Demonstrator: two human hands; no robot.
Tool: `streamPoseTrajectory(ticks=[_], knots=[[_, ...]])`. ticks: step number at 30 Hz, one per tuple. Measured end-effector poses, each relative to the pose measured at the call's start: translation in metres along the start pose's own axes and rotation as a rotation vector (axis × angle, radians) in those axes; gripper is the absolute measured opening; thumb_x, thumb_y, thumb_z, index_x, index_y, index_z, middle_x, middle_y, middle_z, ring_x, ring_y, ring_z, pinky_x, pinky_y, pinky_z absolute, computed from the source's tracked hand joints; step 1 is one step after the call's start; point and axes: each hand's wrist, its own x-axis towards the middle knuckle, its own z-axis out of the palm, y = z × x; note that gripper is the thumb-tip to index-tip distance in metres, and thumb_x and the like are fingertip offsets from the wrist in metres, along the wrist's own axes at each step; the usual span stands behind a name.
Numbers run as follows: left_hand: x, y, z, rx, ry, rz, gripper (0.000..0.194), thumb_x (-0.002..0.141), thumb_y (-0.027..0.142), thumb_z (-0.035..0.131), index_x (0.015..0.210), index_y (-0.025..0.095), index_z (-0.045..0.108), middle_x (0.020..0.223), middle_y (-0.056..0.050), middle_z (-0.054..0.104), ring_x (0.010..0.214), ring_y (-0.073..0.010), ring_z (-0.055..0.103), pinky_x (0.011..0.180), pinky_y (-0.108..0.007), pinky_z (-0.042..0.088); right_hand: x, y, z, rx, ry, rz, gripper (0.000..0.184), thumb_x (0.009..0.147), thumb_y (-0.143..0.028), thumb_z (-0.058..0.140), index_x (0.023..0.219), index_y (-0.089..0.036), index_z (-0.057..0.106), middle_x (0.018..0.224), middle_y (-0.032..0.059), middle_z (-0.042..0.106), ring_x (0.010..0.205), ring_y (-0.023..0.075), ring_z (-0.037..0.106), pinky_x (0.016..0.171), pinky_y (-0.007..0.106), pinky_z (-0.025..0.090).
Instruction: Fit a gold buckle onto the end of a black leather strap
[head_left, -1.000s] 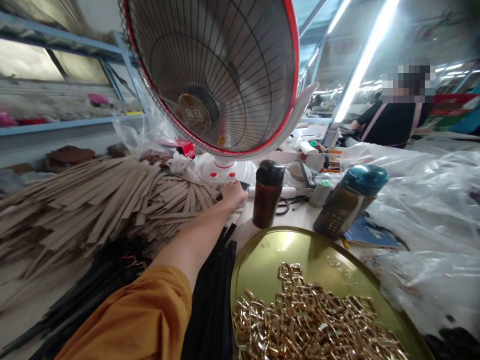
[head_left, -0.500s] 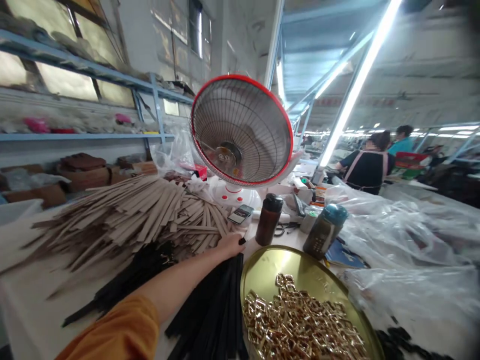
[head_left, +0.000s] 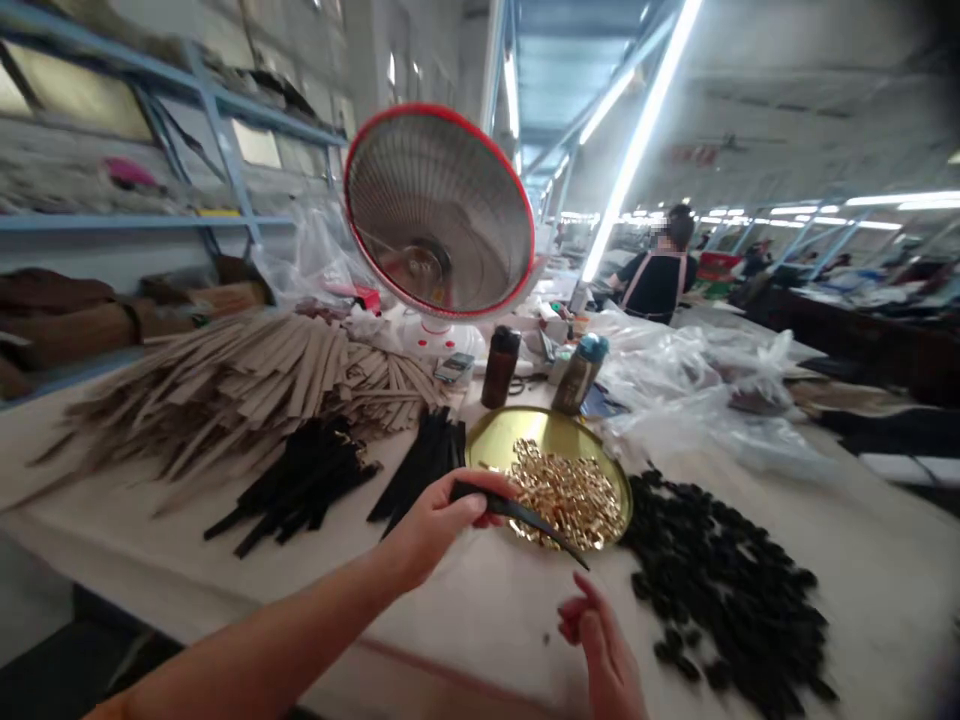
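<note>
My left hand [head_left: 442,515] is closed on a narrow black strap [head_left: 532,516], whose free end slants down to the right, in front of the round gold tray [head_left: 487,430]. Several shiny gold buckles [head_left: 571,492] lie heaped in that tray. Below the strap's tip, my right hand [head_left: 600,640] is raised with its index finger stretched out and the others partly curled; I see nothing in it. More black straps lie in a bundle [head_left: 424,460] left of the tray and in another pile [head_left: 300,485] farther left.
A large pile of grey-brown strips [head_left: 225,390] covers the table's left side. Many small black pieces [head_left: 727,590] are spread at the right. Behind stand a red-rimmed heater [head_left: 442,210], a dark bottle [head_left: 500,368], a blue-lidded bottle [head_left: 581,372] and clear plastic [head_left: 690,390]. A person [head_left: 660,275] works beyond.
My left hand has come back from the black bundle towards me, now with a strap in it. My right hand has come into view. The camera has shifted, showing more of the table.
</note>
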Motion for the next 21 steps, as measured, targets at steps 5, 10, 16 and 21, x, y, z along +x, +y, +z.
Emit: streamPoseTrajectory(ticks=[5,10,16,21], knots=[[-0.06,-0.054,0.025,-0.247,0.048,-0.263,0.025,0.072,0.017,0.052,0.095,0.015,0.061,0.102,-0.009,0.062,0.074,-0.0136,0.058,0.067,-0.024,0.041,-0.01,-0.008,-0.027,0.513,0.057,0.274,0.035,0.078,-0.044,0.05,0.102,-0.019,0.052,0.054,-0.0057,0.042,0.047,0.0086,0.04,0.045,0.021,0.034],[-0.079,-0.082,0.033,-0.299,0.012,-0.541,0.032,0.07,0.019,0.057,0.102,0.012,0.058,0.08,-0.008,0.066,0.075,-0.0158,0.061,0.063,-0.023,0.041,-0.031,-0.002,-0.055,0.208,0.218,0.262,0.038,0.079,-0.04,0.05,0.112,-0.02,0.048,0.052,-0.0064,0.044,0.047,0.0084,0.039,0.047,0.021,0.032],[-0.078,-0.098,0.044,-0.393,0.018,-0.764,0.027,0.073,0.017,0.053,0.1,0.013,0.056,0.083,-0.01,0.067,0.072,-0.014,0.063,0.059,-0.019,0.043,-0.042,0.023,-0.075,0.008,0.249,0.331,0.043,0.079,-0.041,0.049,0.114,-0.016,0.048,0.053,-0.0058,0.044,0.048,0.0092,0.04,0.049,0.022,0.034],[-0.072,-0.105,0.057,-0.385,-0.032,-0.861,0.029,0.074,0.015,0.048,0.102,0.012,0.052,0.09,-0.013,0.067,0.074,-0.0152,0.064,0.059,-0.02,0.043,-0.042,0.038,-0.089,-0.066,0.284,0.375,0.044,0.079,-0.04,0.05,0.116,-0.015,0.047,0.053,-0.0065,0.043,0.049,0.0099,0.041,0.051,0.023,0.034]])
